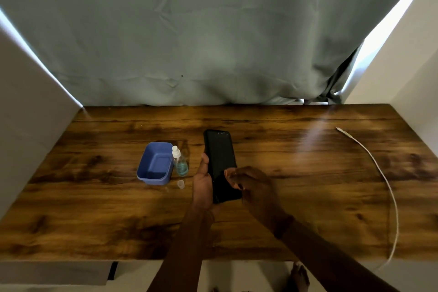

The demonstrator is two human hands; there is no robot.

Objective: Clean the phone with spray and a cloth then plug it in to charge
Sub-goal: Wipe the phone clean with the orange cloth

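Observation:
A black phone [220, 159] is held above the table, screen up and dark. My left hand [203, 185] grips its lower left edge from underneath. My right hand [251, 185] rests on the lower right of the screen with the fingers curled; something dark may be under them, but I cannot tell if it is a cloth. A small clear spray bottle [180, 162] with bluish liquid and a white nozzle stands to the left of the phone. Its clear cap [181, 184] lies on the table in front of it. A white charging cable [379, 173] lies at the right, plug end at the back.
A blue plastic tub [144, 168] stands just left of the spray bottle. The wooden table [94, 208] is walled by white panels on both sides and a grey-green curtain [213, 42] at the back. The cable hangs over the front right edge.

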